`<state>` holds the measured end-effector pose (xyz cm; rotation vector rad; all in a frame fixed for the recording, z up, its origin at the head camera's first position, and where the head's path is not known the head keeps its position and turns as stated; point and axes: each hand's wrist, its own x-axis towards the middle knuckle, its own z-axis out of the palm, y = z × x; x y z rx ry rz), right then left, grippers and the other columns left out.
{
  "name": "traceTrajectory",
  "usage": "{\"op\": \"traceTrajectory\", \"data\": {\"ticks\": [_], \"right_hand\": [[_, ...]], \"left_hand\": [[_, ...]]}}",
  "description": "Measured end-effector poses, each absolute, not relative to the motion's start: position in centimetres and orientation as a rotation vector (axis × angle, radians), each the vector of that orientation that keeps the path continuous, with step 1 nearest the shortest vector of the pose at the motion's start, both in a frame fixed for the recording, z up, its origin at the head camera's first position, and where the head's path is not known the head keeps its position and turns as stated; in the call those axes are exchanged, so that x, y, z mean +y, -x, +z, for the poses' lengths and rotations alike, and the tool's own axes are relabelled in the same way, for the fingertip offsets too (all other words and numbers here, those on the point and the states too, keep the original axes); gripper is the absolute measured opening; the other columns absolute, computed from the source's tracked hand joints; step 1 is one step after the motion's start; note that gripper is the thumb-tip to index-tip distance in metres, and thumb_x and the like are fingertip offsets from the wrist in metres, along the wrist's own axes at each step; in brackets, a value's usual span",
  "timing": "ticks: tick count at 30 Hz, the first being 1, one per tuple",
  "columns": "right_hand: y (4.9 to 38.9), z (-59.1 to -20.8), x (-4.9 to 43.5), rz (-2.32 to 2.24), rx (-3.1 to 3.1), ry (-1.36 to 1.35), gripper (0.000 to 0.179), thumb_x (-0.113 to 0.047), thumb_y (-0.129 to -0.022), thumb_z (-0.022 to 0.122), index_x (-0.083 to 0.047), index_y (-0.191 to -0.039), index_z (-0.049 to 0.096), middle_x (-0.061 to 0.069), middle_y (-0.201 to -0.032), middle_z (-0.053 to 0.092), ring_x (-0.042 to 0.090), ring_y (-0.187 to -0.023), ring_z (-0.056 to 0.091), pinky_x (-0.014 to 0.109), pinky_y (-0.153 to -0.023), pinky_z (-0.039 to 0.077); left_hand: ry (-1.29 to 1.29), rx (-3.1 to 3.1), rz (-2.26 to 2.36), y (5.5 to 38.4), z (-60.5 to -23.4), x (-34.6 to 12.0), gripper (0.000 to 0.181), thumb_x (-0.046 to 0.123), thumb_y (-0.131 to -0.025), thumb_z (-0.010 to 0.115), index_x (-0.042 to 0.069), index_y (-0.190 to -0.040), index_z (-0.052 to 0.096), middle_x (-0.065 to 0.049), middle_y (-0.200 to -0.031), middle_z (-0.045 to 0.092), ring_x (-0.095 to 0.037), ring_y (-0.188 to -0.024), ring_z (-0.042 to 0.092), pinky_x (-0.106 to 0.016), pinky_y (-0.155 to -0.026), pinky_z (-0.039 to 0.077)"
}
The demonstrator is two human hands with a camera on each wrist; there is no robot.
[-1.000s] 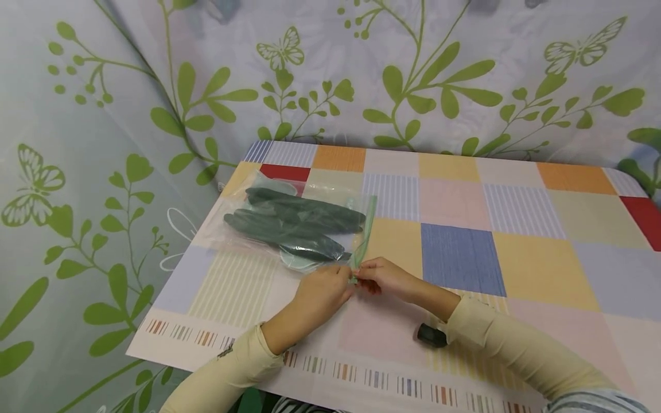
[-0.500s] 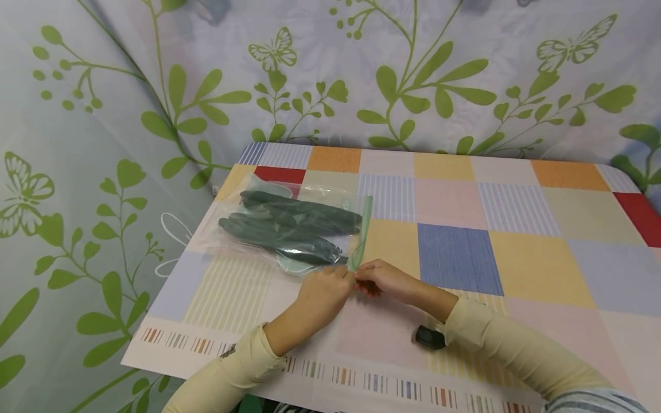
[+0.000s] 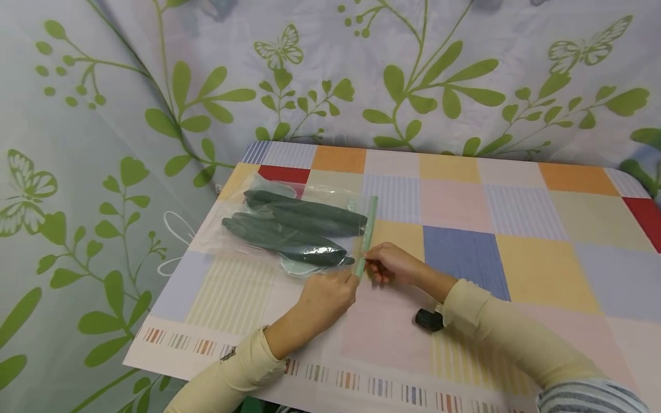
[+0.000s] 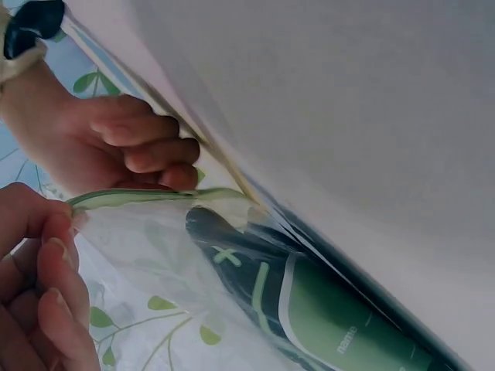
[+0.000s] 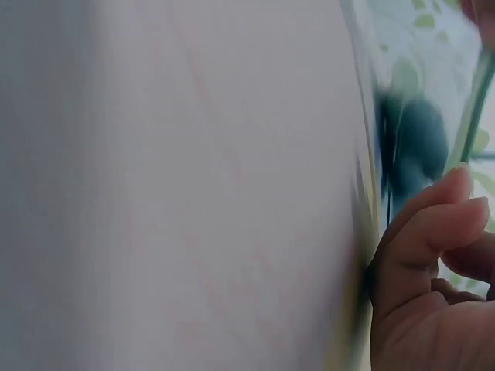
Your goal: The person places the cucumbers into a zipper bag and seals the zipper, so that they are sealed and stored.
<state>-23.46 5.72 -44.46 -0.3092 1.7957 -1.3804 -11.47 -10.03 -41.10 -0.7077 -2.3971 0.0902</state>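
Observation:
A clear zip bag [image 3: 227, 240] lies on the left part of the table, with several dark green cucumbers [image 3: 310, 215] inside. Its pale green zip strip [image 3: 370, 221] runs along the right edge. My left hand [image 3: 327, 298] pinches the strip's near corner between thumb and curled index finger. Higher up the same strip, my right hand [image 3: 396, 265] pinches the zip with its fingertips, the other fingers curled in. In the left wrist view the zip strip [image 4: 139, 197] stretches from the left fingertips to the right hand [image 4: 128, 143], and printed "name" lettering shows on the bag.
A patchwork-patterned cloth [image 3: 454, 198] covers the table. Behind and to the left hangs a curtain [image 3: 330, 69] with leaves and butterflies. Below the right sleeve a small black object [image 3: 428, 320] sits close to the cloth. The table's front edge runs under both forearms.
My right hand has moved from the near corner up along the zip strip, away from the left hand. The strip now looks straighter. The left hand keeps its hold on the corner.

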Motion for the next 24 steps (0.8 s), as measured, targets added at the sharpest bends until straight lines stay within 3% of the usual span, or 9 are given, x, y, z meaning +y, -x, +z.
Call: {"op": "traceTrajectory", "data": {"ticks": [12,24], "right_hand": [[27.7,-44.4,6.0,-1.242,2.010,0.384,0.031,-0.017,-0.095,0.041,-0.007,-0.066,0.045,-0.001,-0.055,0.042,0.010,-0.040,0.044,0.021,-0.040,0.037],[30.8,-44.0,6.1,-1.199,2.136,0.404,0.034,-0.017,-0.096,0.042,-0.006,-0.063,0.043,-0.001,-0.053,0.042,0.010,-0.039,0.045,0.022,-0.042,0.039]], "left_hand": [[0.703,-2.395,0.058,11.2,-41.2,-9.5,0.020,0.012,-0.064,0.069,0.015,-0.059,0.050,0.006,-0.054,0.047,-0.006,-0.041,0.045,-0.023,-0.032,0.031],[0.695,-2.396,0.057,10.9,-41.4,-8.9,0.021,0.010,-0.064,0.068,0.016,-0.057,0.049,0.007,-0.052,0.046,-0.005,-0.040,0.044,-0.022,-0.031,0.030]]}}
